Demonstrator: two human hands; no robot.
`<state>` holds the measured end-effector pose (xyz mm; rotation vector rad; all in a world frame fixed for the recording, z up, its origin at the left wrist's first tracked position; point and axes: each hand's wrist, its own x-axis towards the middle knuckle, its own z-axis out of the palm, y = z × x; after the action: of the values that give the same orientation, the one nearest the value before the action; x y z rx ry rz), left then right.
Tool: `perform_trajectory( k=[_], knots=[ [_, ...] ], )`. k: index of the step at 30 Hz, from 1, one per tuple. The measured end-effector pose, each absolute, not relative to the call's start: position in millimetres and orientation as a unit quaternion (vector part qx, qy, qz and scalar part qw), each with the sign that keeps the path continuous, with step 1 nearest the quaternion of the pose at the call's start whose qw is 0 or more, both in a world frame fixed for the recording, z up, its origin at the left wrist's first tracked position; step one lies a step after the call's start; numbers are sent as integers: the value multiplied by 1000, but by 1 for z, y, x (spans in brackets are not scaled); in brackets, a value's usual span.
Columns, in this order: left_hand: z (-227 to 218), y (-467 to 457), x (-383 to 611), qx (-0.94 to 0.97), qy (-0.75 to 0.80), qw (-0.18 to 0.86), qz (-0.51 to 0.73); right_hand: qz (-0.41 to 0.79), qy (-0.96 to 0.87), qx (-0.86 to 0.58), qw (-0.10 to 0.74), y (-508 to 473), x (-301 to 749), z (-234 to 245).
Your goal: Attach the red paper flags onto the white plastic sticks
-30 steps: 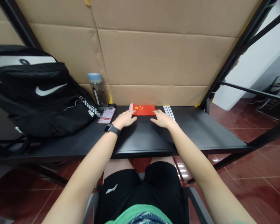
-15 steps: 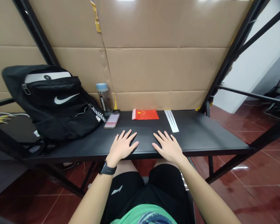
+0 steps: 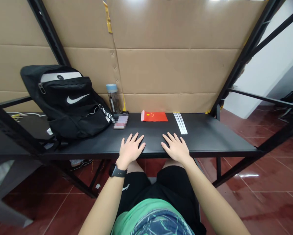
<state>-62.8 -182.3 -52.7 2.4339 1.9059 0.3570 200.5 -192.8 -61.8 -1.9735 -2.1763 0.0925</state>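
My green shirt (image 3: 131,215) and black shorts (image 3: 173,182) are nearest me, under my two forearms. A dark watch (image 3: 119,171) circles my left wrist. My left hand (image 3: 130,148) and right hand (image 3: 177,147) lie palm down at the near edge of the black desk (image 3: 214,138), side by side and apart, both released, with the fingers spread.

Past my fingertips are the thin white sticks (image 3: 180,123), straight and set next to each other in a flat row, which slants away from me and to the left. Slightly farther back lies the red flag (image 3: 158,116), flat and oblong, its long side running left to right. A large yellow star and smaller ones sit toward its left end, beside a whitish edge strip; I can't tell how many layers there are.

The near ends of the sticks are just beyond my right little finger, with a narrow gap. The flag is ahead of the space between my hands: its left end is in line with my left index finger, its right end with my right one.

Left of the flag is a phone (image 3: 121,121), partly blurred out, near a black backpack (image 3: 75,111). A blue-capped bottle (image 3: 114,101) stands behind, before the cardboard (image 3: 168,71).
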Motion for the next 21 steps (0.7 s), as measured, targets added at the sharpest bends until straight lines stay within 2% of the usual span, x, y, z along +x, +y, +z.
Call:
perform_trajectory(
  k=[21],
  knots=[
    [-64,-184,-68,797,590,-33,123,30,-742,-663,101,-193,199,-60]
  ],
)
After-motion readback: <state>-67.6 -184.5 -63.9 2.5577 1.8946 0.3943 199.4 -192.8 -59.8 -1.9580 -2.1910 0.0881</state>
